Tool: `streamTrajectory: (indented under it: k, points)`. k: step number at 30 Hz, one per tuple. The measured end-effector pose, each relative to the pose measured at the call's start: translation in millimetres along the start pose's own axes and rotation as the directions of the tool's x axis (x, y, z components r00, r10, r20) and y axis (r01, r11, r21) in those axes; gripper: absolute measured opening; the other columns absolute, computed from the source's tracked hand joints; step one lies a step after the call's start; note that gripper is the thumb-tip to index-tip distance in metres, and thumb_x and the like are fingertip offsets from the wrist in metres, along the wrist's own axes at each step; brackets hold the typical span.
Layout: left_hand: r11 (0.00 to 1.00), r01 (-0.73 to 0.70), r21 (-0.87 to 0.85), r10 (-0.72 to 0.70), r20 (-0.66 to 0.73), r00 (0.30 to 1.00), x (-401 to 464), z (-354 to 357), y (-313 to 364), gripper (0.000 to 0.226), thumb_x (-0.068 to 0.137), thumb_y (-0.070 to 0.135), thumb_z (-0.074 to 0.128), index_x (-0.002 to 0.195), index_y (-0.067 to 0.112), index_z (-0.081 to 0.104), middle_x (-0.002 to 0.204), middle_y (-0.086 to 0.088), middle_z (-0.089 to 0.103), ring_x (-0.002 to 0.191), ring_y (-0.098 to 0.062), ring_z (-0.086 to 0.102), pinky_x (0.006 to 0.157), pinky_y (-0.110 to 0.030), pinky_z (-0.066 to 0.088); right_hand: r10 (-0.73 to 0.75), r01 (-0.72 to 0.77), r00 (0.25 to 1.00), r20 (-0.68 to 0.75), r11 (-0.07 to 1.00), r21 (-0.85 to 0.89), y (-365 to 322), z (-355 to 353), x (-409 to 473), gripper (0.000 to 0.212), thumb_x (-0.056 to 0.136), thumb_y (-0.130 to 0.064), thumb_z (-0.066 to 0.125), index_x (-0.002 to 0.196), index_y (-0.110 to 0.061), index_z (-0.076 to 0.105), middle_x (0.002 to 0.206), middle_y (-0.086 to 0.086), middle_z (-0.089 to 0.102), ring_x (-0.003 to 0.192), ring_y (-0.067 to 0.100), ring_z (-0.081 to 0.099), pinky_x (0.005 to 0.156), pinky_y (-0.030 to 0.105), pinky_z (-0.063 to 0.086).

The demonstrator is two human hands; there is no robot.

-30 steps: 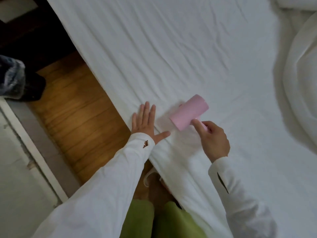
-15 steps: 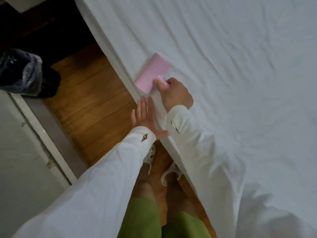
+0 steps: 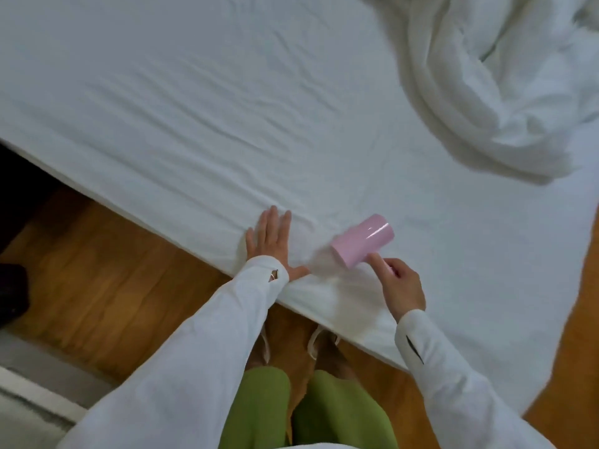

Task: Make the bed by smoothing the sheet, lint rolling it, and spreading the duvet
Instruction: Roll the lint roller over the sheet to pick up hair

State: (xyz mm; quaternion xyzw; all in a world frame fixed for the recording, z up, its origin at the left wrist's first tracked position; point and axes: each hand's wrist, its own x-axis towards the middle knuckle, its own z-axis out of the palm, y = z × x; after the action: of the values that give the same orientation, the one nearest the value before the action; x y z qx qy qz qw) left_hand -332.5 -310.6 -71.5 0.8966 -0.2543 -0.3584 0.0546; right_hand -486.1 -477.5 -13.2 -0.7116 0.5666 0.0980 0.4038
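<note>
At the far left a strip of warm, grained wooden floor [image 3: 97,270] runs along the bed's near edge, with a dark, blurred shape [image 3: 13,296] at the frame's left border that I cannot make out. The white sheet [image 3: 227,124] covers the mattress, soft cotton-like cloth creased in long shallow wrinkles that run toward the near edge. The left hand [image 3: 272,241] lies flat on the sheet right at that edge, fingers straight and together, thumb spread out to the side, holding nothing; its loose white sleeve [image 3: 194,351] reaches to the wrist. Just to its right the lint roller [image 3: 363,243] rests on the sheet near the same edge: a smooth, glossy pink cylinder lying at a slant. The right hand [image 3: 400,288] grips its handle, fingers curled round it, forefinger laid out toward the roll; the handle itself is almost hidden in the fist. Below, green trouser legs [image 3: 259,413] and pale sandals [image 3: 314,345] stand on the floor. Toward the bed's far right corner the duvet [image 3: 486,92] lies bunched in thick, puffy white folds.
</note>
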Motion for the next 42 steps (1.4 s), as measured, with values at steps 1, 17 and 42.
streamTrajectory:
  k: [1,17,42]
  points:
    - [1.0,-0.007,0.008,0.007,-0.002,1.0,3.6,-0.4,15.3,0.127,0.067,0.074,0.061,0.145,0.025,-0.025,0.153,-0.001,-0.032,0.142,-0.02,-0.026,0.116,-0.048,-0.004,0.015,-0.013,0.999,-0.029,0.998,0.059,12.8,-12.3,4.0,0.038,0.075,-0.067,0.063,0.09,-0.032,0.065,0.091,-0.012,0.067,0.085,0.01,0.063,0.081,0.035,0.05]
    - [0.975,0.211,0.071,-0.205,-0.082,0.975,69.9,35.8,181.2,0.161,0.037,0.088,0.062,0.141,0.008,-0.032,0.15,-0.009,-0.035,0.139,-0.02,-0.033,0.113,-0.044,-0.014,-0.208,0.205,0.972,0.11,0.978,0.042,-15.7,-72.5,167.5,0.024,0.08,-0.06,0.063,0.087,-0.038,0.06,0.087,-0.016,0.06,0.085,0.014,0.059,0.076,0.03,0.047]
    - [0.977,0.155,0.145,-0.155,-0.009,0.988,40.5,46.5,175.0,0.152,0.046,0.086,0.062,0.14,0.017,-0.036,0.148,-0.006,-0.04,0.137,-0.019,-0.035,0.113,-0.046,-0.015,-0.148,0.145,0.983,0.105,0.989,0.035,85.1,-119.6,144.9,0.026,0.078,-0.062,0.066,0.088,-0.039,0.063,0.082,-0.012,0.064,0.082,0.016,0.063,0.074,0.032,0.05]
